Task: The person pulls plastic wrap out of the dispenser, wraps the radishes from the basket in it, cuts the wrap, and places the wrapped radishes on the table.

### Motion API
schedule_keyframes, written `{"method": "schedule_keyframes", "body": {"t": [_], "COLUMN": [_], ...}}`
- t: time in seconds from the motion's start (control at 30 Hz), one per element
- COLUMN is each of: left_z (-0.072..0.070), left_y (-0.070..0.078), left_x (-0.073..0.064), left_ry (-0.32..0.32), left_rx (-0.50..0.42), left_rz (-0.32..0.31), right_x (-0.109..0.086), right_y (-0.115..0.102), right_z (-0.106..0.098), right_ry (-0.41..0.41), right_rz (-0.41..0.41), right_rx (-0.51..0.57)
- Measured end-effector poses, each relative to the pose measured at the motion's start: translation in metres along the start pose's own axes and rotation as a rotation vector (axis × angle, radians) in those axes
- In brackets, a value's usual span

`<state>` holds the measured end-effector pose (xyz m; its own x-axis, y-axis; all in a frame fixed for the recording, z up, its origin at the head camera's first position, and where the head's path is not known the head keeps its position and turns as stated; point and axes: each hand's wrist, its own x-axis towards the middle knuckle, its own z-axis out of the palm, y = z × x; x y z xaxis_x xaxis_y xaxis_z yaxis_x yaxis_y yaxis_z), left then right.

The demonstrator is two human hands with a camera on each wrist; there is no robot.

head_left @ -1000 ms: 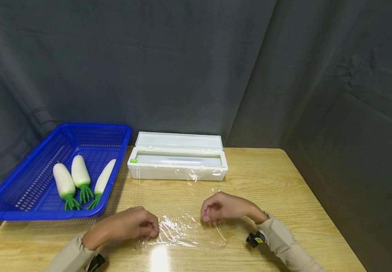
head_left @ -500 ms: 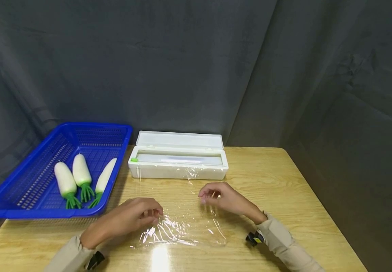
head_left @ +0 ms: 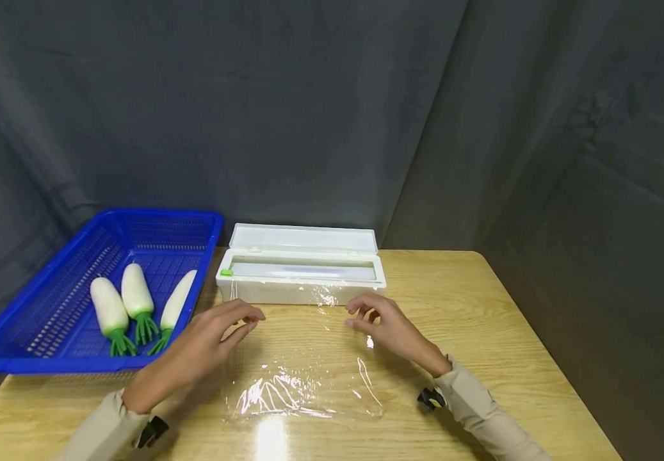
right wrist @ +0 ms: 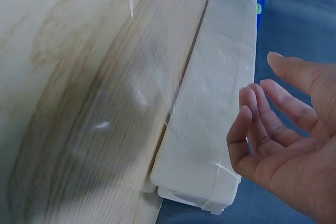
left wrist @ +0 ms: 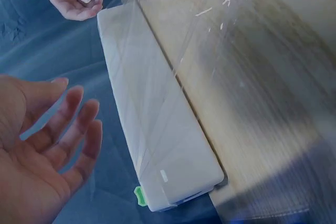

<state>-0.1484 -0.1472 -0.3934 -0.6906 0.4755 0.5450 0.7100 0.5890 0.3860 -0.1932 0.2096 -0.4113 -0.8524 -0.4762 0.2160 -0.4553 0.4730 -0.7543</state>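
Observation:
A sheet of clear plastic wrap [head_left: 285,390] lies over the wooden table, stretching from the front of a white wrap dispenser box [head_left: 303,293] toward me. The box has its lid [head_left: 304,239] raised, a roll [head_left: 303,271] inside and a small green slider [head_left: 226,273] at its left end. Above the sheet's left side is my left hand [head_left: 205,339], thumb and fingers apart and holding nothing. My right hand [head_left: 392,326] hovers near the box's right front corner, its fingers loosely bent around empty air. Both wrist views show the palms [left wrist: 37,166] without anything in them.
At the left a blue plastic basket [head_left: 11,365] holds three white radishes [head_left: 137,291] with green tops. Dark grey curtains [head_left: 308,115] stand behind the table and along its right side. Wood tabletop [head_left: 453,288] extends right of the box.
Both hands have let go of the wrap near its front edge and moved up toward the box, their fingers spreading. The sheet now lies with its front edge on the table.

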Motion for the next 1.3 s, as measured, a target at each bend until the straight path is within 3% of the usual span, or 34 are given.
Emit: {"method": "schedule_keyframes", "body": {"t": [0.27, 0.63, 1.0, 1.3], "left_z": [-0.013, -0.036, -0.043, -0.052], "left_y": [-0.004, -0.011, -0.025, -0.034], "left_x": [0.003, 0.011, -0.001, -0.001], "left_ry": [0.103, 0.249, 0.308, 0.331], "left_rx": [0.061, 0.110, 0.147, 0.168], "left_rz": [-0.048, -0.065, -0.180, -0.182], "right_x": [0.003, 0.008, 0.011, 0.014], "right_y": [0.006, 0.004, 0.013, 0.019], "right_z": [-0.003, -0.008, -0.012, -0.015], "right_ry": [0.122, 0.205, 0.343, 0.408], "right_rz": [-0.047, 0.005, -0.003, 0.004], "right_rx": [-0.067, -0.058, -0.081, -0.103]}}
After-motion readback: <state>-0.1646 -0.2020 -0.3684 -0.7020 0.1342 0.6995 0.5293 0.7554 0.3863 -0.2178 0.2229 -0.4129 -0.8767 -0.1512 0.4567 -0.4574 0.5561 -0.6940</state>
